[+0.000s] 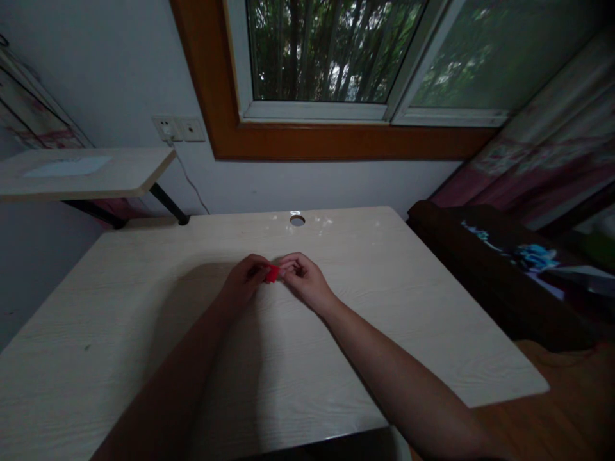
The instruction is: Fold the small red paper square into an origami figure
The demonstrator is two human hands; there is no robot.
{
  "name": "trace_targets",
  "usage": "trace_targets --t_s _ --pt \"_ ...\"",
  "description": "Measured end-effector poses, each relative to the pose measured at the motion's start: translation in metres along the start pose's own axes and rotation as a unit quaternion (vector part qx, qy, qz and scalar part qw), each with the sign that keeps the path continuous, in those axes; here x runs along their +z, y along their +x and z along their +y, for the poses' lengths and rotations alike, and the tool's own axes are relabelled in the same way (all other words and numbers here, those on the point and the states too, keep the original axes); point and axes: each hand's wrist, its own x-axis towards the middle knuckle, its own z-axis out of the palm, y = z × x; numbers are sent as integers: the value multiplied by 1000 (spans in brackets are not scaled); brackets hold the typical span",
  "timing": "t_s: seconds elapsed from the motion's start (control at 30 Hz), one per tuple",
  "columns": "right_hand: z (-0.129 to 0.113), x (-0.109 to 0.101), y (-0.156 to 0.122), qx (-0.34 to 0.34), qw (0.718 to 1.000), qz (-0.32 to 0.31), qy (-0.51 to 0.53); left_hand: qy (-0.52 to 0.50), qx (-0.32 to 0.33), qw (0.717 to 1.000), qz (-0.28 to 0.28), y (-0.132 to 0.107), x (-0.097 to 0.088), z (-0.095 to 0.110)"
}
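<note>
A small red piece [272, 274], thin and flat like folded paper, is between my two hands just above the light wooden desk [365, 256]. My left hand [247, 275] pinches it from the left, thumb and fingertips pressed together on its edge. From the other side, my right hand [303, 275] has its curled fingertips and thumb at the piece's right edge. What exactly the piece is, and its underside, I cannot make out.
A round cable hole [297, 220] sits at the desk's back edge. On the left, a raised shelf [86, 186] on black legs bears a white sheet [70, 166]. A dark object [336, 446] lies along the near edge. Beyond the desk's right side is a dark brown piece of furniture [461, 275].
</note>
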Motion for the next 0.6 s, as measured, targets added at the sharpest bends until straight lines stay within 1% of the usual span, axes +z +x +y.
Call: trace_targets --t_s 0.13,0.2,0.27,0.37,0.43,0.53,0.6 --pt "-2 1 0 2 1000 -1 8 47 70 996 27 2 -2 -3" --pt "-4 1 0 4 1000 4 11 57 86 994 44 2 -3 -2" --pt "-4 2 0 6 1000 8 15 64 86 993 59 2 -3 -1" --pt "-3 1 0 4 1000 5 21 57 68 994 59 1 -3 1" --pt "-2 1 0 2 1000 1 16 43 40 997 51 0 -2 0" --pt "0 0 -1 -2 1000 -4 -3 20 -7 998 53 0 -1 -2" --pt "0 0 -2 -3 1000 -7 -12 7 -21 998 57 0 -1 -4"
